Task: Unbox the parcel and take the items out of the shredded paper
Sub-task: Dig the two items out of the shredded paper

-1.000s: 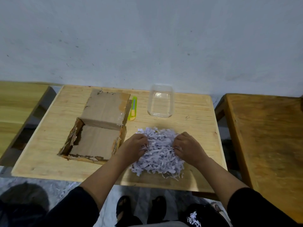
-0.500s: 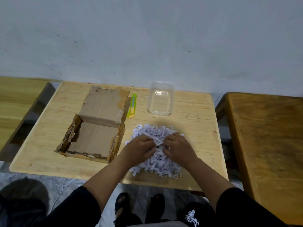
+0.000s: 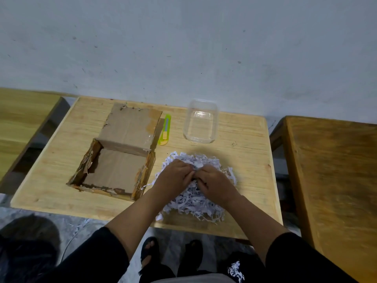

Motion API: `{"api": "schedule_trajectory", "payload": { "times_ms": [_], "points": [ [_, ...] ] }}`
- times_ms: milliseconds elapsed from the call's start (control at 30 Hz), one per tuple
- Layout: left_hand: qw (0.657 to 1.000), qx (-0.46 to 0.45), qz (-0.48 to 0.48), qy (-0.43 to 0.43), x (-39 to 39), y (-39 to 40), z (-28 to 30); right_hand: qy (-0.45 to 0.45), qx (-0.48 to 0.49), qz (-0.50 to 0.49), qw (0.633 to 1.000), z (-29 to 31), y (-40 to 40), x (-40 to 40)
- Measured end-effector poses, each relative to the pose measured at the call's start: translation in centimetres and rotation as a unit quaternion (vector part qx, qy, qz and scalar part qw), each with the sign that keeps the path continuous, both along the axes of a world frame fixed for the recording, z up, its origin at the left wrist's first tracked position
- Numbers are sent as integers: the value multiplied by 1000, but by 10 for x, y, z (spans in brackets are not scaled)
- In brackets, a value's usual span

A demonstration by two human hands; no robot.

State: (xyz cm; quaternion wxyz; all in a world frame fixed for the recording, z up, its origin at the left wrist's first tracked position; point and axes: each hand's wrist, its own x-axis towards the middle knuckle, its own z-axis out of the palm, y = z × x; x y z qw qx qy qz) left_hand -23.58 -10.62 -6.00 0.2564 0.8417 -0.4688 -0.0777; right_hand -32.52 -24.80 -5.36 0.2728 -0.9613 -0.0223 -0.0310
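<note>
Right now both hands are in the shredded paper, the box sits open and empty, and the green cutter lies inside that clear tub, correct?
Not quite. The head view shows the green cutter on the table, between the box and the clear tub, not inside it. The rest holds.

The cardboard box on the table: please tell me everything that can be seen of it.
The cardboard box is brown, shallow and open, and it sits flat on the left part of the light wooden table. Its lid flap is folded back, away from the person. The side walls are torn and ragged, with frayed edges. Inside, only the bare cardboard bottom shows. A green utility knife lies just beside the flap on its right. The shredded paper lies right of the box. Neither hand touches the box.
</note>
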Motion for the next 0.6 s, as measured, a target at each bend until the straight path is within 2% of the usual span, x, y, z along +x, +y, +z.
{"api": "schedule_trajectory", "payload": {
  "times_ms": [167,233,333,433,500,600],
  "points": [
    [988,110,89,58,6,8,-15,28,-21,-89,995,-13,-12,-2],
    [984,118,99,84,9,13,-15,25,-21,-106,994,-12,-17,-2],
    [994,48,72,63,10,17,-9,-4,-25,-92,995,-7,-15,1],
    [996,-10,32,78,3,7,-4,10,3,-39,999,-3,-3,6],
    [993,8,4,115,-3,0,-4,31,1,-38,999,-4,1,7],
    [984,105,2,147,-2,4,-12,36,-32,-88,995,-8,-5,2]
  ]
}}
